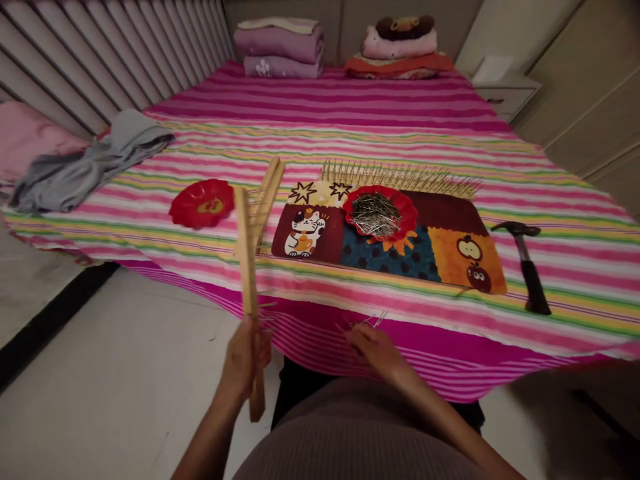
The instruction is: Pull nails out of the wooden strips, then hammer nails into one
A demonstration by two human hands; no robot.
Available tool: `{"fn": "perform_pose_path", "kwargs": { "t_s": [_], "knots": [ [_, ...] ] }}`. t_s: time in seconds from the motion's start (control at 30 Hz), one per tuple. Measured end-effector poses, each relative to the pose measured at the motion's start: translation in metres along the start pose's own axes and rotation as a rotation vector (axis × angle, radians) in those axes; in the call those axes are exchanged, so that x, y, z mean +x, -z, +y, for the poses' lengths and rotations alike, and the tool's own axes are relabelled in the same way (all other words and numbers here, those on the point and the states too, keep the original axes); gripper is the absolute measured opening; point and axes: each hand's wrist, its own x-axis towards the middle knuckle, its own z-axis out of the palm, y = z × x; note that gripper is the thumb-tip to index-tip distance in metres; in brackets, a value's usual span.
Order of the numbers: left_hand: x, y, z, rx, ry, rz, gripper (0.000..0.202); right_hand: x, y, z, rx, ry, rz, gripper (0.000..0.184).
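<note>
Left hand [244, 357]: your fingers wrap a wooden strip [249, 267], its far end over the striped bedspread [320, 143];
Right hand [373, 345]: your fingertips pinch thin nails [380, 319];
Red dish [408, 215]: holds a nail heap [375, 215]; sits on the patterned mat [393, 262]

We count two hands, one left hand [244, 357] and one right hand [375, 347], with one wooden strip [246, 260] in the left. On the bed [310, 107] we find two red dishes [181, 203], one mat [445, 213], one hammer [534, 283] towards the near right corner and two folded stacks [280, 47] by the far edge. We make out at least two further strips [273, 200]; the nails [375, 213] are too many for us to count.
</note>
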Motion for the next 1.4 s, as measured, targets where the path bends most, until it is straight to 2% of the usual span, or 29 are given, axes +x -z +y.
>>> {"fn": "perform_pose_path", "kwargs": {
  "t_s": [0.07, 0.13, 0.2, 0.23, 0.3, 0.4, 0.6, 0.67, 0.73, 0.83, 0.9, 0.97, 1.03, 1.1, 1.23, 1.4],
  "knots": [
    [-0.006, -0.01, -0.009, 0.032, 0.055, -0.061, 0.05, 0.012, 0.004, 0.002, -0.19, 0.202, 0.2, 0.014],
    [-0.012, -0.02, -0.018, 0.049, 0.067, -0.124, 0.05, 0.015, 0.005, -0.001, -0.328, 0.368, 0.343, 0.022],
    [-0.015, -0.028, -0.025, 0.053, 0.046, -0.189, 0.047, 0.01, 0.001, -0.008, -0.402, 0.512, 0.359, 0.024],
    [-0.016, -0.03, -0.027, 0.064, 0.027, -0.222, 0.045, 0.006, -0.003, -0.012, -0.407, 0.547, 0.3, 0.022],
    [-0.017, -0.033, -0.028, 0.118, -0.021, -0.301, 0.043, -0.005, -0.012, -0.021, -0.36, 0.499, 0.086, 0.022],
    [-0.02, -0.036, -0.025, 0.245, -0.07, -0.414, 0.044, -0.015, -0.023, -0.029, -0.206, 0.279, -0.173, 0.029],
    [-0.03, -0.047, -0.017, 0.361, -0.104, -0.504, 0.049, -0.014, -0.025, -0.022, 0.221, -0.174, -0.391, 0.026],
    [-0.031, -0.048, -0.018, 0.339, -0.091, -0.573, 0.05, -0.013, -0.024, -0.021, 0.225, -0.217, -0.421, 0.032],
    [-0.03, -0.048, -0.02, 0.311, -0.088, -0.626, 0.049, -0.014, -0.023, -0.021, 0.125, -0.127, -0.382, 0.034],
    [-0.026, -0.045, -0.023, 0.352, -0.122, -0.585, 0.046, -0.015, -0.022, -0.023, -0.013, 0.105, -0.2, 0.024],
    [-0.024, -0.043, -0.025, 0.383, -0.131, -0.548, 0.045, -0.015, -0.022, -0.022, -0.001, 0.138, -0.112, 0.021],
    [-0.023, -0.043, -0.027, 0.387, -0.124, -0.561, 0.044, -0.015, -0.022, -0.02, 0.063, 0.032, -0.164, 0.022],
    [-0.022, -0.043, -0.028, 0.396, -0.12, -0.603, 0.043, -0.014, -0.022, -0.019, 0.138, -0.134, -0.291, 0.024],
    [-0.022, -0.042, -0.03, 0.424, -0.115, -0.632, 0.043, -0.014, -0.021, -0.018, 0.173, -0.233, -0.382, 0.025],
    [-0.022, -0.039, -0.029, 0.468, -0.125, -0.65, 0.043, -0.017, -0.021, -0.017, 0.149, -0.143, -0.377, 0.023],
    [-0.024, -0.033, -0.026, 0.542, -0.123, -0.657, 0.045, -0.021, -0.024, -0.007, 0.315, -0.227, -0.342, 0.023]
  ]
}}
